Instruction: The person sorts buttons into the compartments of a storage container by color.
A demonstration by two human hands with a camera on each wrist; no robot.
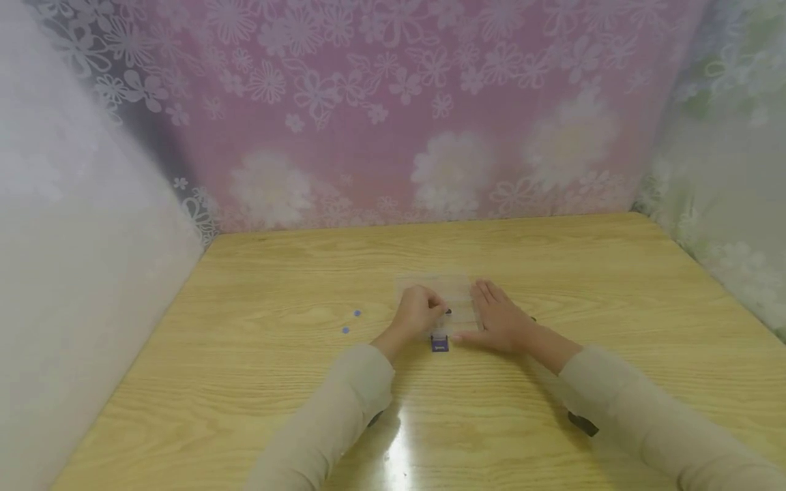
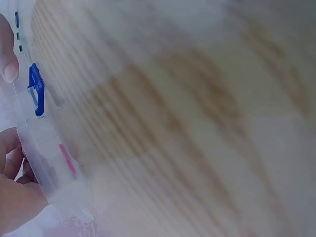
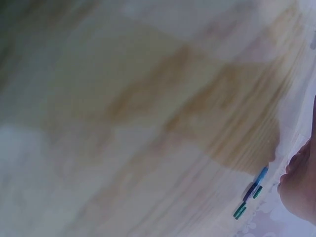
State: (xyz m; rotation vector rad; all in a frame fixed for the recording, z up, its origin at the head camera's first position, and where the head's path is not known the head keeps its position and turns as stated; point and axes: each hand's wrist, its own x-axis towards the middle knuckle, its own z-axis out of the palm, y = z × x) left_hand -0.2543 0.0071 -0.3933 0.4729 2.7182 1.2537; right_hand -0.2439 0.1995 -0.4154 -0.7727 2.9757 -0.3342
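A clear plastic box [image 1: 462,288] lies on the table between both hands. My left hand [image 1: 417,310] reaches over it, with thumb and fingertips pinching a small dark piece [image 1: 449,311]. My right hand [image 1: 505,324] rests along the right side of the box, fingers straight and thumb near the front edge. At the front of the box is a blue latch [image 1: 439,344], seen side-on in the left wrist view [image 2: 37,91]. A pink strip [image 2: 67,159] shows through the box wall there. The right wrist view shows small green-edged pieces [image 3: 240,211] near the right hand [image 3: 299,185].
Two small blue pieces [image 1: 357,313] lie on the wooden table [image 1: 258,382] left of the box. A flowered pink cloth [image 1: 368,136] hangs behind the table's back edge, and pale cloth hangs on both sides.
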